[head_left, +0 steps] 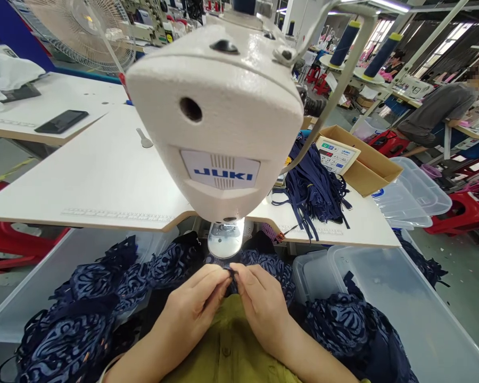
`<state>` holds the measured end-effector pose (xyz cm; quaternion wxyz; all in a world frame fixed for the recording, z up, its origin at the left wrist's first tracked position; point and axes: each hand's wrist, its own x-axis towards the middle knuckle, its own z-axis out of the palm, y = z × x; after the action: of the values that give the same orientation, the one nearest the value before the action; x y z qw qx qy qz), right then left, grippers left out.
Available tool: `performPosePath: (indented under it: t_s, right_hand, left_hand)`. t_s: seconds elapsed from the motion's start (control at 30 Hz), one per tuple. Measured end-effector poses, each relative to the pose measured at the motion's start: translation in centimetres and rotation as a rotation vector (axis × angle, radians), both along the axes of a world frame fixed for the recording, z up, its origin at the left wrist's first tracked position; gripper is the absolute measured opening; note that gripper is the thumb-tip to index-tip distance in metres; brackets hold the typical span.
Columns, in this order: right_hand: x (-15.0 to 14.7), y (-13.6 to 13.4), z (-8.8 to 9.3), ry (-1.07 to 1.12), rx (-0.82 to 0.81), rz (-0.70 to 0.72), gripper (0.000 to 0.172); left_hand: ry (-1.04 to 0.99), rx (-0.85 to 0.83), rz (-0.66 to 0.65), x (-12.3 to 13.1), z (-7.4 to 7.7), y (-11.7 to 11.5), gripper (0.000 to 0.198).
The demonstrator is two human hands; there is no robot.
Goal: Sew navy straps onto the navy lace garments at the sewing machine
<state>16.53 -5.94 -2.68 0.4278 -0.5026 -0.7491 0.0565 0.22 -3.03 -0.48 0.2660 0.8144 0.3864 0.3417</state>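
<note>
Just below the glossy cream metal sewing machine head [219,117], the left hand [197,298] and right hand [263,298] together pinch a small dark navy fabric edge [231,271]. Heaped navy-and-blue patterned fabric [67,340] lies left of that head, a similar heap [339,324] right; the pinched piece seems mid-handling, though which others are done or left I cannot tell

The brand name JUKI is showing in big blue capitals on the pale plate [223,170], which is sitting on the front of the sewing machine [215,90]. JUKI is appearing again, much smaller, on the control panel [337,155] at right, whose other markings are blurring. 2 rulers [115,214] are lining the table's [143,183] front edge, their figures looking illegible.
</note>
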Motion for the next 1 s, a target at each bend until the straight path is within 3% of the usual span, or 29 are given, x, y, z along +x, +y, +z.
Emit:
performPosePath:
  t_s: [0.2,0.33,0.5,0.63,0.73,1.0]
  right_hand:
    - [0.0,0.3,-0.5,0.014,-0.06,0.019,0.03]
    - [0.8,0.6,-0.2,0.19,-0.087,0.058,0.028]
    - [1.6,0.4,0.7,0.407,-0.162,-0.032,0.023]
    - [1.6,0.2,1.0,0.473,-0.323,0.069,0.023]
    - [1.4,0.0,1.0,0.416,-0.362,0.116,0.024]
    - [1.1,-0.1,0.6,0.158,-0.236,0.091,0.026]
  left_hand:
    - [0.083,0.188,-0.06,0.3,-0.8,-0.3,0.018]
    - [0.022,0.001,-0.028,0.8,-0.4,-0.7,0.015]
    - [-0.049,-0.229,0.065,0.5,0.7,-0.1,0.013]
    - [-0.077,-0.281,0.062,0.1,0.9,0.3,0.013]
    - [-0.087,-0.293,0.052,-0.1,0.8,0.3,0.013]
    - [-0.092,-0.209,0.056,-0.3,-0.2,0.2,0.008]
